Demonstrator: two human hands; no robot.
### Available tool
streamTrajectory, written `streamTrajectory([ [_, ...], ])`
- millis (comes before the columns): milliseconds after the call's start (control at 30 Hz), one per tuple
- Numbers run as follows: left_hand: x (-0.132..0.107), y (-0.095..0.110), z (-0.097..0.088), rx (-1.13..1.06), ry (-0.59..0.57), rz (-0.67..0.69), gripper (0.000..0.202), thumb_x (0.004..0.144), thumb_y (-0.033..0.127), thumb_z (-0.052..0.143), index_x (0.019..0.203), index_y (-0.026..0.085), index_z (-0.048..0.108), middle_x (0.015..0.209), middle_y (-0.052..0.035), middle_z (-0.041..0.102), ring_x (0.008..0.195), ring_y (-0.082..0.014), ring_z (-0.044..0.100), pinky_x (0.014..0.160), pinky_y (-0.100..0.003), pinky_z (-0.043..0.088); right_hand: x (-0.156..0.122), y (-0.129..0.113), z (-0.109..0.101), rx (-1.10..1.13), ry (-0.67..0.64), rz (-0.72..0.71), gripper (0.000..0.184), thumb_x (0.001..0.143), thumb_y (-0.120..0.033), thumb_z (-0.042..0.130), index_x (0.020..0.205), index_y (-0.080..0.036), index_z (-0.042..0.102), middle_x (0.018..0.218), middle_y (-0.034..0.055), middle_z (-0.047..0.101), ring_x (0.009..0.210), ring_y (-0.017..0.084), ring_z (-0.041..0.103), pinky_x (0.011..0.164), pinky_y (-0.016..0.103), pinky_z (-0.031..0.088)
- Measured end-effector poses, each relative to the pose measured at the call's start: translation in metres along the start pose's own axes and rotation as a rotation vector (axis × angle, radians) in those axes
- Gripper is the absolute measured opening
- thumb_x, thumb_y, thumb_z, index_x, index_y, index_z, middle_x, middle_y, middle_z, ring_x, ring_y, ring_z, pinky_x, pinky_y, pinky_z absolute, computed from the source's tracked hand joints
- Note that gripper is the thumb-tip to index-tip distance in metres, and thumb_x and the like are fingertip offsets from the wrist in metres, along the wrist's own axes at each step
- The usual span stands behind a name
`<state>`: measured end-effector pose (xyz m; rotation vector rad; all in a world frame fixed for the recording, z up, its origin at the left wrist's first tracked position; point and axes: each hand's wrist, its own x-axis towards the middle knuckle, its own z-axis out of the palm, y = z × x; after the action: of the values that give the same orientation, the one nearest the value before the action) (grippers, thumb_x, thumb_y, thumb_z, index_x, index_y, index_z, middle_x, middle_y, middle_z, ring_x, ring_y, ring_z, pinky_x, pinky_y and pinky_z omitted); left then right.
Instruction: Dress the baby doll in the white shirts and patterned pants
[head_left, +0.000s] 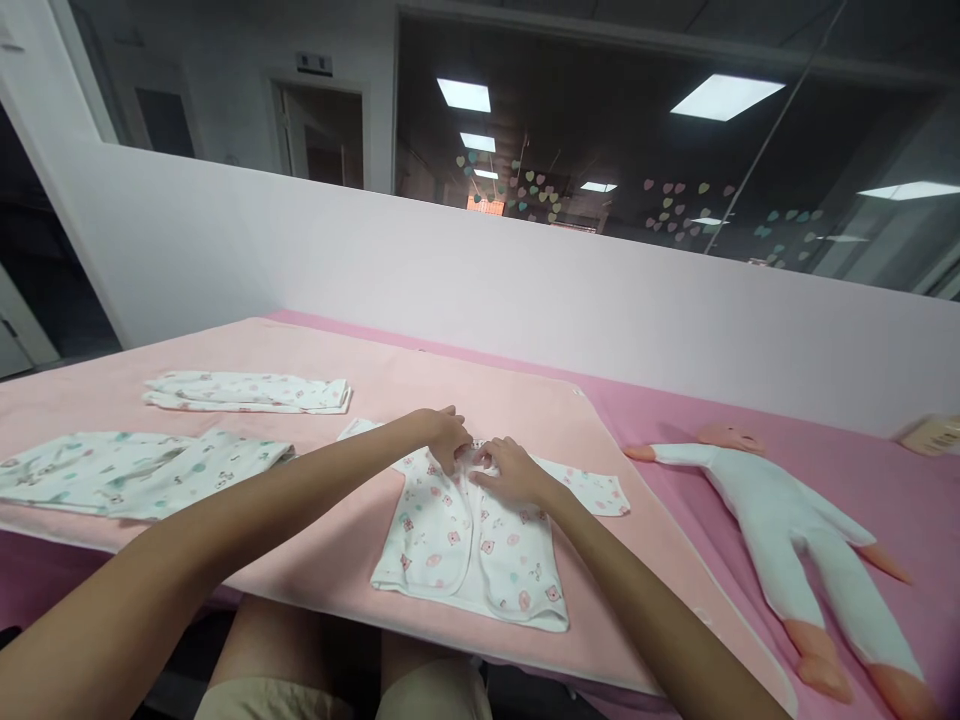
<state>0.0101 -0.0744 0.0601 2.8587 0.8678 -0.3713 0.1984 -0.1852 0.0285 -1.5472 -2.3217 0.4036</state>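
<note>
flat on a peach mat [517,390], printed baby jacket [448,540]; at its neckline, left hand [448,441] and right hand [516,472], fingers bent, close-set, cloth grip impossible to tell. likely light, soft, floppy: best held by front edges.

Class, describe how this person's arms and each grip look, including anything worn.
The left arm and right arm are bare where they show: no sleeves, watch or bracelet. The left grip and right grip are ungloved hands; no markings can be made out.
</note>
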Motion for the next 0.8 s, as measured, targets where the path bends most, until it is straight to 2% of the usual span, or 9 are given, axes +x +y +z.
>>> streamTrajectory([
  [67,0.002,-0.005,0.001,-0.013,-0.027,0.027,0.028,0.060,0.051,0.083,0.068,0.028,0.069,0.077,-0.0074,0.069,0.113,-0.0363,0.056,0.106,-0.048,0.038,0.008,0.002,0.001,0.035,-0.009,0.022,0.029,0.087,-0.047,0.073,0.103,-0.024,0.068,0.104,0.0052,0.067,0.102,0.026,0.057,0.090,0.039,0.046],
  [133,0.002,-0.009,0.003,-0.056,-0.009,0.039,0.027,0.059,0.048,0.084,0.071,0.028,0.070,0.078,-0.0071,0.070,0.113,-0.0361,0.057,0.106,-0.047,0.038,0.014,0.001,0.001,0.052,-0.014,0.031,0.031,0.085,-0.051,0.074,0.100,-0.024,0.070,0.102,0.0055,0.067,0.101,0.026,0.057,0.088,0.038,0.046],
  [267,-0.007,-0.013,0.002,-0.107,0.086,0.081,0.032,0.067,0.049,0.079,0.092,0.029,0.072,0.098,-0.0063,0.073,0.110,-0.0323,0.061,0.098,-0.041,0.044,0.018,-0.008,-0.001,0.112,-0.044,0.035,0.031,0.088,-0.053,0.069,0.089,-0.022,0.072,0.094,0.0049,0.067,0.095,0.024,0.058,0.086,0.036,0.046],
  [367,-0.015,-0.014,0.000,-0.086,0.141,0.138,0.034,0.080,0.049,0.070,0.107,0.029,0.068,0.109,-0.0060,0.072,0.104,-0.0287,0.064,0.088,-0.037,0.047,0.014,-0.018,-0.006,0.171,-0.098,0.022,0.036,0.094,-0.054,0.060,0.082,-0.022,0.069,0.088,0.0013,0.065,0.080,0.018,0.057,0.074,0.030,0.045],
  [433,-0.018,-0.014,0.001,-0.026,0.187,0.194,0.033,0.085,0.046,0.066,0.113,0.029,0.065,0.109,-0.0062,0.072,0.102,-0.0274,0.064,0.087,-0.036,0.046,0.008,-0.024,-0.009,0.199,-0.112,0.057,0.038,0.095,-0.055,0.057,0.081,-0.021,0.068,0.085,-0.0002,0.064,0.073,0.015,0.054,0.068,0.028,0.043],
  [533,-0.016,-0.015,0.007,0.077,0.285,0.282,0.031,0.089,0.040,0.064,0.117,0.027,0.063,0.104,-0.0064,0.074,0.104,-0.0261,0.063,0.094,-0.037,0.042,-0.003,-0.034,-0.011,0.207,-0.090,0.145,0.037,0.095,-0.052,0.057,0.079,-0.020,0.067,0.083,-0.0006,0.066,0.071,0.014,0.054,0.066,0.027,0.041],
  [667,-0.004,-0.019,0.020,0.153,0.411,0.335,0.019,0.093,0.036,0.061,0.106,0.024,0.066,0.106,-0.0086,0.074,0.105,-0.0265,0.062,0.092,-0.037,0.040,-0.013,-0.044,-0.008,0.165,-0.063,0.203,0.034,0.096,-0.043,0.058,0.074,-0.019,0.067,0.078,0.0005,0.068,0.069,0.014,0.056,0.066,0.026,0.041],
  [733,0.002,-0.020,0.026,0.188,0.458,0.318,0.014,0.095,0.035,0.060,0.096,0.023,0.067,0.103,-0.0103,0.072,0.104,-0.0271,0.061,0.089,-0.038,0.041,-0.017,-0.048,-0.006,0.116,-0.025,0.246,0.032,0.095,-0.036,0.059,0.069,-0.019,0.065,0.073,0.0012,0.066,0.068,0.015,0.056,0.066,0.027,0.039],
  [800,0.002,-0.017,0.032,0.199,0.512,0.265,0.013,0.096,0.032,0.059,0.094,0.022,0.067,0.105,-0.0119,0.070,0.104,-0.0278,0.061,0.088,-0.038,0.042,-0.022,-0.053,-0.004,0.056,0.030,0.283,0.033,0.096,-0.030,0.058,0.065,-0.018,0.059,0.070,0.0022,0.064,0.068,0.015,0.054,0.068,0.029,0.038],
])
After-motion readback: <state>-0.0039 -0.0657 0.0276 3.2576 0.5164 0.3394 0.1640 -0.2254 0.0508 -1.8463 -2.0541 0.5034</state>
